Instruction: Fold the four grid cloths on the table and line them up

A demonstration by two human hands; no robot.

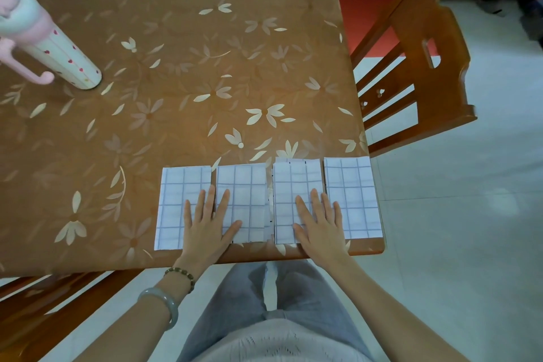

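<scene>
Several folded white cloths with a blue grid lie side by side along the table's near right edge. From left to right they are the first cloth (pixel 173 197), the second cloth (pixel 246 185), the third cloth (pixel 293 182) and the fourth cloth (pixel 352 185). My left hand (pixel 207 223) lies flat with fingers spread across the first and second cloths. My right hand (pixel 320 225) lies flat over the third cloth, its outer fingers reaching onto the fourth. Neither hand grips anything.
The table (pixel 176 82) wears a brown flower-patterned cover. A pink and white bottle with a cat-shaped lid (pixel 53 50) stands at the far left. A wooden chair (pixel 420 67) stands by the right edge, another chair (pixel 50 303) at the near left.
</scene>
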